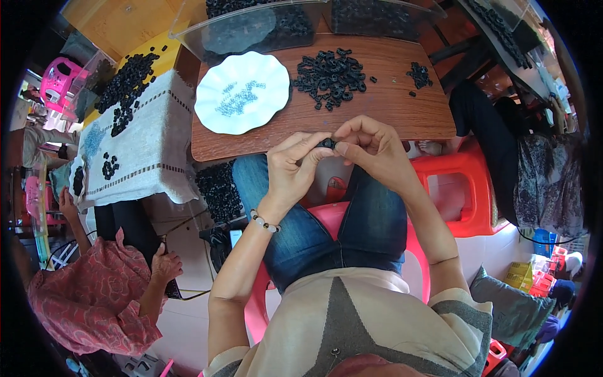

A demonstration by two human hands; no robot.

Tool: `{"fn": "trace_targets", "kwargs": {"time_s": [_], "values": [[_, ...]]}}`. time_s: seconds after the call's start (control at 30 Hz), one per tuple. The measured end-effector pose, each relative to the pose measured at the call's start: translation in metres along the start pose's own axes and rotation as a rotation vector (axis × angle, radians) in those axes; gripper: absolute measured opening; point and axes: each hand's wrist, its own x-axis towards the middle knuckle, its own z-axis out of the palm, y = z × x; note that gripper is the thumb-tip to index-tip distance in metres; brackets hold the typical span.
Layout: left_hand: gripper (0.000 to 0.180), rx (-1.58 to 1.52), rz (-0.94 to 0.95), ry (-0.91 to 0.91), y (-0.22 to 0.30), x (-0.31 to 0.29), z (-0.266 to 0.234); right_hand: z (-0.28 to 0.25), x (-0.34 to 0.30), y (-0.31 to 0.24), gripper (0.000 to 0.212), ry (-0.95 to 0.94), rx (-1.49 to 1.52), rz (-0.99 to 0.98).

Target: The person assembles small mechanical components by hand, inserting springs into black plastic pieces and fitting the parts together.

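Note:
Just past the near edge of the wooden table, my two hands meet above my lap. My left hand pinches a small black plastic part between thumb and fingers. The thumb and forefinger of my right hand close on the same part from the other side; whether they hold a further tiny piece is hidden. On the table a white scalloped plate carries many tiny clear or silvery pieces. Right of it lies a loose pile of black parts, and a smaller pile of black parts sits farther right.
Clear plastic bins of black parts line the table's far side. At left a cloth-covered table holds more black parts, with a person in a red patterned shirt beside it. A red stool stands at right, near another person's dark-clothed leg.

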Motion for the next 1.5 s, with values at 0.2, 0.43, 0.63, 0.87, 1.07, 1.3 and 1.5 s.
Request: {"fn": "trace_targets", "kwargs": {"time_s": [0.2,0.43,0.63,0.87,1.07,1.3,1.5], "values": [[0.024,-0.147,-0.114,-0.017,-0.003,-0.002,-0.001,0.003,-0.002,0.005,0.018,0.023,-0.043,-0.116],[0.028,-0.229,-0.143,-0.030,-0.001,-0.002,-0.001,0.003,-0.005,0.001,0.025,0.037,-0.193,-0.235],[0.031,-0.240,-0.164,-0.063,0.002,-0.001,-0.002,0.002,-0.005,0.002,0.024,0.068,-0.197,-0.248],[0.030,-0.221,-0.177,-0.047,0.010,0.004,-0.001,-0.004,-0.001,-0.002,0.022,0.045,0.049,-0.132],[0.025,-0.111,-0.079,0.003,0.009,0.003,-0.008,0.005,-0.002,0.000,0.018,0.074,-0.071,-0.153],[0.025,-0.116,0.028,0.065,0.012,-0.005,-0.002,0.007,-0.008,0.019,0.016,0.046,-0.121,-0.125],[0.024,-0.125,0.059,0.109,0.014,0.000,-0.011,0.018,0.000,0.014,0.016,0.069,-0.091,-0.162]]}}
